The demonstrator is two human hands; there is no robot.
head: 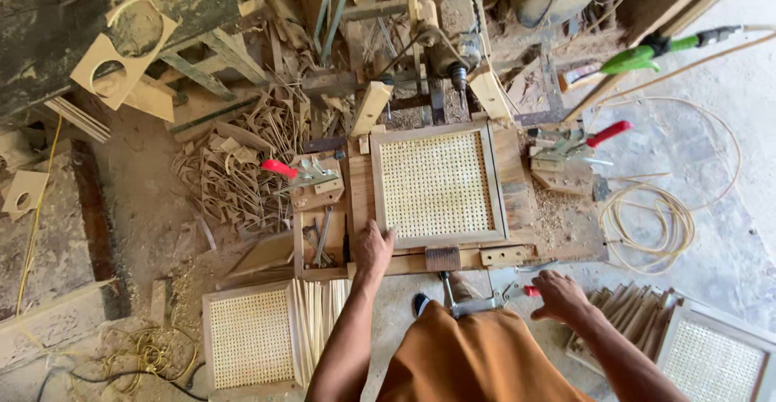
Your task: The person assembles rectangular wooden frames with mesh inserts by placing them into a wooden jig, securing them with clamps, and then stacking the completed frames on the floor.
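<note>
A square wooden frame with a woven cane panel [437, 185] lies flat on a wooden jig table [566, 244] in the head view. My left hand [373, 248] rests on the frame's near left corner, fingers curled over its edge. My right hand [559, 295] grips the red-tipped handle of a toggle clamp [499, 295] at the table's front edge. A drill head [457, 28] stands behind the frame. Two more red-handled toggle clamps sit at the left [301, 172] and right [575, 146] of the frame.
Another caned frame [252, 337] lies on the floor at lower left beside thin cane strips [315, 313]; a third [715, 357] is at lower right by wooden slats [622, 305]. Coiled cane [651, 224] and scrap offcuts [234, 175] litter the floor. A green-handled tool [647, 56] lies upper right.
</note>
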